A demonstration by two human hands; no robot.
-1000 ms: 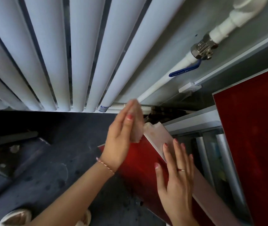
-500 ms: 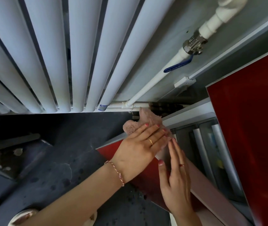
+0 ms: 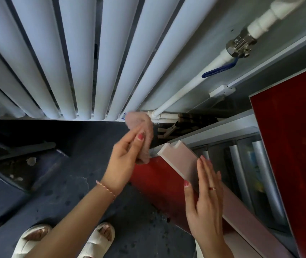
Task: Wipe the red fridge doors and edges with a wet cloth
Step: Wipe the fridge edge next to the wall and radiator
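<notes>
The lower red fridge door [image 3: 159, 181] stands swung open below me, its pale top edge [image 3: 183, 161] running toward the lower right. My left hand [image 3: 125, 161] holds a bunched pinkish cloth [image 3: 142, 127] between thumb and fingers, just off the far left corner of that edge. With its fingers straight, my right hand [image 3: 206, 198] lies flat against the pale edge. A second red door [image 3: 293, 155] fills the right side.
A white column radiator [image 3: 85, 58] covers the wall ahead, with a white pipe and a blue-handled valve [image 3: 237, 47] to its right. Fridge shelves [image 3: 245, 174] show between the doors. The dark floor [image 3: 55, 192] holds my feet in white slippers [image 3: 96, 237].
My left hand with the cloth has come off the door's top edge and moved left and up. My right hand has stayed flat on the edge.
</notes>
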